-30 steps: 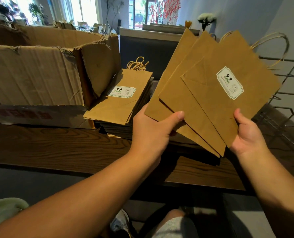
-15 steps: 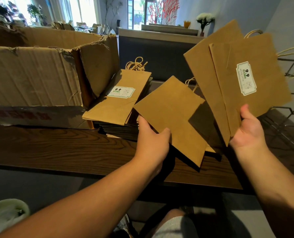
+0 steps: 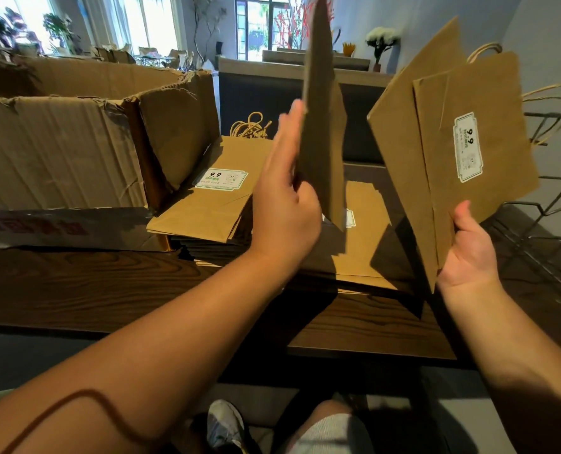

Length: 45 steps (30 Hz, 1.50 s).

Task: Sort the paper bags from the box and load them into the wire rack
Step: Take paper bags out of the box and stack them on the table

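**Q:** what are the hands doing in your feed right now?

**A:** I'm watching from the head cam. The left hand point(image 3: 284, 208) is raised in the middle of the view, forearm coming up from bottom left, palm facing right. Its fingers point(image 3: 289, 136) are pretty much straight and together, laid flat against one paper bag point(image 3: 323, 126) that stands almost edge-on to the camera, top end going out of frame. The thumb tucks around near the bag's lower edge, so I read it as a flat pinch, though the far side of the bag is hidden from me.

**Q:** and the right?

**A:** The right hand point(image 3: 469, 253) sits lower right, palm turned up and towards me, thumb pressed on the front of two overlapping bags point(image 3: 449, 158). The rest of its fingers are behind the paper, so it's clamped on their bottom corner. The front one shows a white "9.9" label point(image 3: 468, 147) turned sideways, with rope handles sticking out to the right.

**Q:** where's everything else?

**A:** A stack of bags point(image 3: 213, 204) lies flat on the wooden table point(image 3: 92, 290), just beside the torn cardboard box point(image 3: 76, 149) on the left. More bags lie flat point(image 3: 367, 244) under the raised hands. The wire rack point(image 3: 547, 208) is at the far right, just behind the right-hand bags.
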{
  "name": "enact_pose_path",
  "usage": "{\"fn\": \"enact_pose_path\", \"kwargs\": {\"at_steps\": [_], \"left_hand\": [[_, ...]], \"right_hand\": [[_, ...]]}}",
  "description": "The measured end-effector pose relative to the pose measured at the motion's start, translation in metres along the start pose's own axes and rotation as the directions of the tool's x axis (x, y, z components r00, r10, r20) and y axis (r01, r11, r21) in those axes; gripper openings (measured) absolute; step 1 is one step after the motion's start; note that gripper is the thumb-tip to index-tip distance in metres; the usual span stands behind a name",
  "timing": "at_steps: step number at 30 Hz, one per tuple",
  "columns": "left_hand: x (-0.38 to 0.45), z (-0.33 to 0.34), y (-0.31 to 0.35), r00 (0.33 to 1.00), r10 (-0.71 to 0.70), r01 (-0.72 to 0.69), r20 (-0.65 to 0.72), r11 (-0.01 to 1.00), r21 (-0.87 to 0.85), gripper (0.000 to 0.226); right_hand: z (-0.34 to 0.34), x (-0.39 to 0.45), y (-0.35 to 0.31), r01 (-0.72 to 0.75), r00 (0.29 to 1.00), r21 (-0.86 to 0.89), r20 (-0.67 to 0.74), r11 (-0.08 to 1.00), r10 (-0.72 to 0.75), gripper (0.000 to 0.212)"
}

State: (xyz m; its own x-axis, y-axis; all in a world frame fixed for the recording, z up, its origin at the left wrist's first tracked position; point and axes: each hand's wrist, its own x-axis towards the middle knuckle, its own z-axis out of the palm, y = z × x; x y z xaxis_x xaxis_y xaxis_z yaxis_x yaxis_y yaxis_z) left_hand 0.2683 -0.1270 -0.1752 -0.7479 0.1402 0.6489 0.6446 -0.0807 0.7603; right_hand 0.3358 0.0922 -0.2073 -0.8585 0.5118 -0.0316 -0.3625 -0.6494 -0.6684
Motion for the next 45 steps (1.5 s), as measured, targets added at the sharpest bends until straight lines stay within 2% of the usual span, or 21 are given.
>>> {"fn": "enact_pose_path", "kwargs": {"at_steps": [3,6,8,10,12,13,17,19,21,23,26,27,29,31,33,35,37,39,41,44,45], "left_hand": [[0.003,0.000,0.006,0.970,0.210,-0.225,0.125,0.966,0.127,0.077],[-0.003,0.002,-0.007,0.917,0.248,-0.348,0.313,0.881,0.320,0.067],[-0.008,0.005,-0.016,0.868,0.138,-0.377,0.476,0.807,0.455,0.066],[-0.017,0.011,-0.021,0.734,-0.070,-0.468,0.675,0.669,0.578,0.060],[-0.031,0.018,-0.028,0.607,-0.221,-0.601,0.764,0.502,0.622,0.059],[-0.037,0.020,-0.031,0.590,-0.241,-0.618,0.770,0.479,0.623,0.059],[-0.036,0.015,-0.042,0.702,-0.115,-0.562,0.703,0.516,0.646,0.062],[-0.031,0.010,-0.044,0.703,-0.096,-0.541,0.705,0.571,0.617,0.053],[-0.030,0.005,-0.044,0.676,-0.039,-0.587,0.736,0.574,0.571,0.043],[-0.031,0.003,-0.040,0.646,0.034,-0.662,0.762,0.522,0.538,0.045],[-0.033,0.006,-0.028,0.568,-0.093,-0.742,0.818,0.373,0.557,0.050],[-0.030,0.007,-0.023,0.552,-0.083,-0.773,0.830,0.322,0.546,0.051],[-0.017,0.004,-0.013,0.536,0.036,-0.822,0.844,0.249,0.512,0.050],[-0.002,0.003,-0.008,0.568,0.208,-0.820,0.797,0.230,0.524,0.045],[0.001,0.003,-0.005,0.605,0.278,-0.796,0.746,0.213,0.566,0.039],[-0.009,0.006,0.003,0.626,0.237,-0.780,0.743,0.215,0.588,0.040],[-0.030,0.011,0.001,0.653,0.068,-0.742,0.754,0.253,0.620,0.044],[-0.048,0.013,-0.007,0.650,-0.038,-0.718,0.759,0.296,0.630,0.045],[-0.057,0.011,-0.014,0.649,-0.030,-0.717,0.760,0.309,0.624,0.044],[-0.058,0.001,-0.023,0.758,0.001,-0.619,0.652,0.314,0.720,0.041],[-0.060,-0.002,-0.026,0.798,-0.020,-0.558,0.602,0.351,0.752,0.041]], "right_hand": [[-0.004,0.003,-0.002,0.016,1.000,0.023,0.024,1.000,-0.016,0.048],[-0.006,0.005,-0.004,0.019,0.999,0.038,0.042,0.999,-0.020,0.044],[-0.010,0.007,-0.004,0.022,0.997,0.044,0.071,0.999,-0.025,0.050],[-0.012,0.008,-0.004,0.018,0.994,0.053,0.103,0.998,-0.023,0.049],[-0.010,0.006,-0.004,0.027,0.992,0.064,0.120,0.998,-0.034,0.047],[-0.008,0.005,-0.004,0.030,0.991,0.073,0.124,0.997,-0.039,0.047],[-0.009,0.004,-0.003,0.021,0.990,0.068,0.138,0.997,-0.030,0.052],[-0.012,0.006,-0.004,0.016,0.989,0.059,0.144,0.998,-0.024,0.053],[-0.014,0.008,-0.005,0.009,0.989,0.028,0.150,1.000,-0.013,0.048],[-0.016,0.011,-0.004,-0.002,0.988,0.011,0.152,1.000,0.000,0.049],[-0.016,0.012,-0.004,-0.020,0.988,0.024,0.151,1.000,0.016,0.049],[-0.016,0.011,-0.004,-0.023,0.988,0.027,0.153,0.999,0.019,0.050],[-0.018,0.013,-0.004,-0.028,0.989,0.028,0.148,0.999,0.023,0.054],[-0.023,0.016,-0.005,-0.023,0.990,0.023,0.141,0.999,0.020,0.061],[-0.025,0.018,-0.006,-0.014,0.992,0.029,0.125,0.999,0.010,0.065],[-0.025,0.018,-0.004,-0.019,0.991,0.036,0.134,0.999,0.014,0.062],[-0.021,0.016,-0.004,-0.015,0.989,0.046,0.147,0.999,0.008,0.054],[-0.019,0.013,-0.004,-0.018,0.987,0.048,0.163,0.999,0.010,0.050],[-0.019,0.012,-0.003,-0.014,0.990,0.033,0.144,0.999,0.010,0.049],[-0.020,0.012,-0.004,-0.024,0.988,0.025,0.153,0.999,0.020,0.048],[-0.020,0.010,-0.004,-0.026,0.987,0.036,0.162,0.999,0.020,0.048]]}}
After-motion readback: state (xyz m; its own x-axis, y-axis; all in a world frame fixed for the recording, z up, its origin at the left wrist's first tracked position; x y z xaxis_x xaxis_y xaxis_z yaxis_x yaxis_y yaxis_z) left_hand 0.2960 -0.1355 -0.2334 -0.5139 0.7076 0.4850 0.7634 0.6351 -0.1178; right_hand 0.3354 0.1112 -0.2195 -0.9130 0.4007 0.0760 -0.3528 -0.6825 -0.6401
